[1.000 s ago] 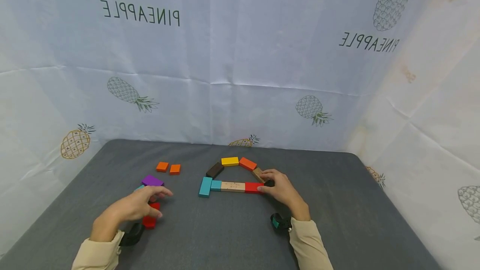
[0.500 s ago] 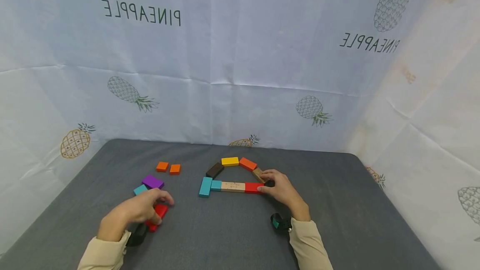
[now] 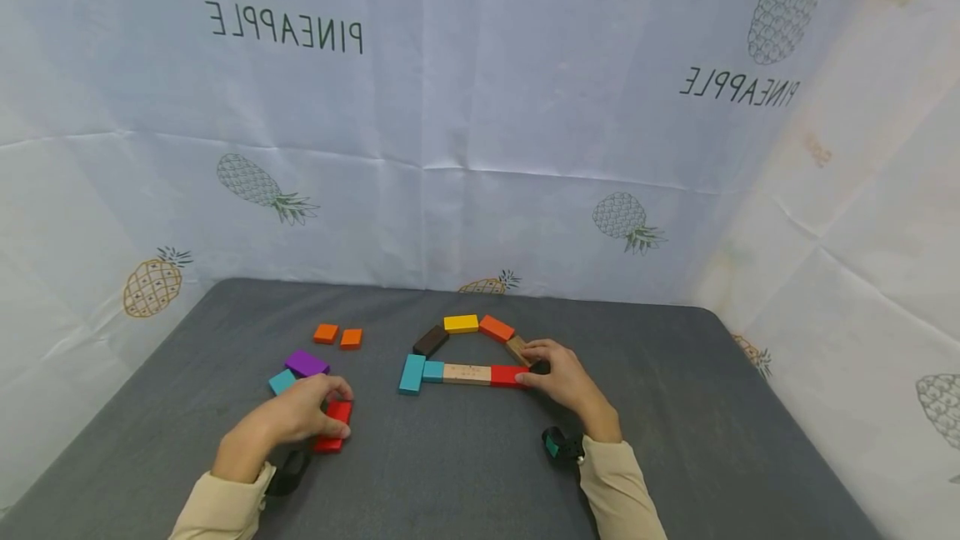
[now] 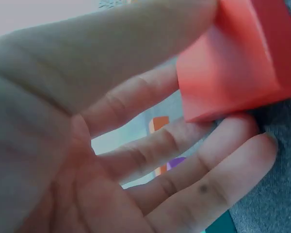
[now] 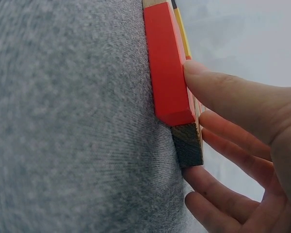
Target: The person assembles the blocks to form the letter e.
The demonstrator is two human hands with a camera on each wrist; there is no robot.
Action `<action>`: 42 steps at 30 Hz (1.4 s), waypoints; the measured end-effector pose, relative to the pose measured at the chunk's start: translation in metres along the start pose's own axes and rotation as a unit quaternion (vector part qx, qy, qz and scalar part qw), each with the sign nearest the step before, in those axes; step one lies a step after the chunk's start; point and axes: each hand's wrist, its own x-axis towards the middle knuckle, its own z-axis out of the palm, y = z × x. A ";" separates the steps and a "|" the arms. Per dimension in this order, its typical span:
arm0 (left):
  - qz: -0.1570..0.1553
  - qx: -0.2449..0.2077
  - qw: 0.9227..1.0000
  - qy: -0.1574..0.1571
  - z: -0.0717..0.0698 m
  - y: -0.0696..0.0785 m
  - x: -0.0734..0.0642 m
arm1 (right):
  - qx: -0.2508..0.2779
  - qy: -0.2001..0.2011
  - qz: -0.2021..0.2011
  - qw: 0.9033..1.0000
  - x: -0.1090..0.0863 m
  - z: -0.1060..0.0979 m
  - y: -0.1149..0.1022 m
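Note:
My left hand (image 3: 288, 417) pinches a red block (image 3: 340, 412) between thumb and fingertips, low over the grey table at the left. In the left wrist view the red block (image 4: 223, 73) is tilted, one end close to the cloth. My right hand (image 3: 562, 377) rests at the right corner of a row of blocks. Its thumb touches the edge of another red block (image 5: 167, 65); its other fingers lie loosely bent around a black block (image 5: 188, 145) and by a brown block (image 3: 516, 348). The palm partly hides the black block in the head view.
The row continues left with a natural-wood block (image 3: 467, 374) and two teal blocks (image 3: 412, 374). Dark brown (image 3: 431, 341), yellow (image 3: 461, 324) and orange (image 3: 497, 327) blocks arch behind it. Purple (image 3: 307, 363), teal (image 3: 282, 382) and two small orange blocks (image 3: 326, 333) lie loose at left.
My left hand has closed its fingers on the red block and moved it to the right, uncovering the loose teal block. My right hand has stayed in place.

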 end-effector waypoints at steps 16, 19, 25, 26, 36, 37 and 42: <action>0.001 0.002 1.000 -0.009 0.004 0.005 -0.002 | 0.001 0.001 0.002 1.000 0.001 0.000 0.001; 0.012 0.004 1.000 0.000 0.009 0.008 0.000 | 0.002 0.000 0.002 1.000 0.001 0.000 0.001; 0.019 -0.001 1.000 -0.008 0.014 0.012 0.000 | 0.002 0.000 0.002 1.000 0.001 0.000 0.001; 0.021 0.001 1.000 -0.014 0.014 0.012 0.000 | 0.003 0.000 0.004 1.000 0.001 0.000 0.001; 0.038 0.008 0.999 -0.038 0.018 0.017 -0.001 | -0.002 -0.001 0.007 1.000 0.001 0.001 0.001; 0.041 0.007 0.999 -0.032 0.018 0.017 0.000 | -0.003 0.000 0.007 1.000 0.001 0.001 0.000; 0.062 0.003 0.998 -0.015 0.020 0.017 0.001 | -0.002 0.000 0.007 1.000 0.001 0.001 0.000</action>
